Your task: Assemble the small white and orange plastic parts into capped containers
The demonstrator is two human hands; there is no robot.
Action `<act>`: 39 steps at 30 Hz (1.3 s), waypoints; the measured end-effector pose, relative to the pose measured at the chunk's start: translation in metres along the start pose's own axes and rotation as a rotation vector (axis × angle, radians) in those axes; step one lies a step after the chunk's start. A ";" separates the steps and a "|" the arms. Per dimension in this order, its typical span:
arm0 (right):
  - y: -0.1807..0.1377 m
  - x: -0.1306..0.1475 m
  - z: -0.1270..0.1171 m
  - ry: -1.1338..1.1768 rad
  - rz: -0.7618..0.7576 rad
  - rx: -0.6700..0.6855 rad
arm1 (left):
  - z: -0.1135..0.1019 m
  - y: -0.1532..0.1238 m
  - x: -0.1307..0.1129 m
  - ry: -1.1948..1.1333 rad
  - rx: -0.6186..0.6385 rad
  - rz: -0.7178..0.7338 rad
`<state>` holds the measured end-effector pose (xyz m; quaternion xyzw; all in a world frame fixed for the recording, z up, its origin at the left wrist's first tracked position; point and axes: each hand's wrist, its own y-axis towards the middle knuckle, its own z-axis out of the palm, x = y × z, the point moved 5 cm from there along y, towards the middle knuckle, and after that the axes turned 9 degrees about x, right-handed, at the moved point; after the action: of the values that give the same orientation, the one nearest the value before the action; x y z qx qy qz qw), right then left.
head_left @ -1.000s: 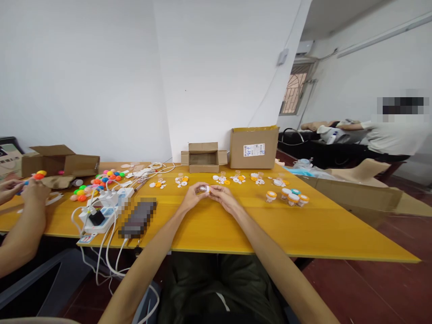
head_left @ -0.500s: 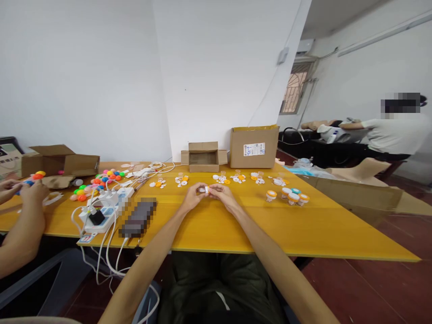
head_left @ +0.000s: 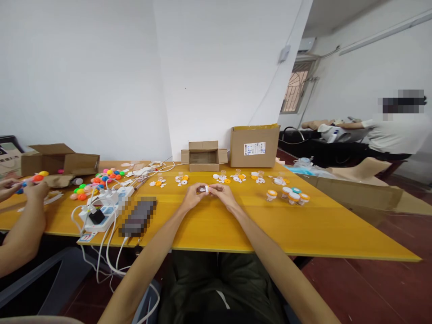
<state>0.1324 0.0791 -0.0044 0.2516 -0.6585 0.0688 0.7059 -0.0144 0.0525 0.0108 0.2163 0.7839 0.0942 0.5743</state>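
Note:
Above the middle of the table, my left hand (head_left: 193,196) and my right hand (head_left: 223,194) are closed on a small clear plastic jar with a white and orange lid (head_left: 206,190). The left fingers wrap round the clear end. At the lid end, the right fingertips pinch it. The fingers partly cover the jar. Beyond my hands lie small piles of white and orange discs (head_left: 221,179) with clear cups. To the right stand several similar lidded jars (head_left: 294,198), with orange, white or teal tops, and one orange-topped jar (head_left: 271,195) apart from them.
An open small carton (head_left: 203,158) and a larger cardboard box (head_left: 253,148) stand by the wall. Left are a power strip (head_left: 108,211) with cables, a dark phone-like device (head_left: 139,217) and colourful balls (head_left: 108,178). A co-worker's hands (head_left: 35,189) handle balls at far left.
My hands stay in nearly the same place, still on the jar, with only a slight shift of the fingers. The co-worker's hands at the left have moved a little.

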 end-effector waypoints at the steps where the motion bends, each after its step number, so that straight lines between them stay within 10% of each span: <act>1: 0.000 0.000 0.000 -0.017 -0.005 -0.003 | 0.000 0.000 0.001 0.008 -0.007 0.000; 39: 0.000 -0.001 0.004 0.028 -0.028 -0.046 | 0.001 0.000 -0.004 0.215 -0.010 0.132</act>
<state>0.1292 0.0772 -0.0054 0.2436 -0.6462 0.0473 0.7217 -0.0123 0.0503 0.0141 0.2531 0.8244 0.1585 0.4808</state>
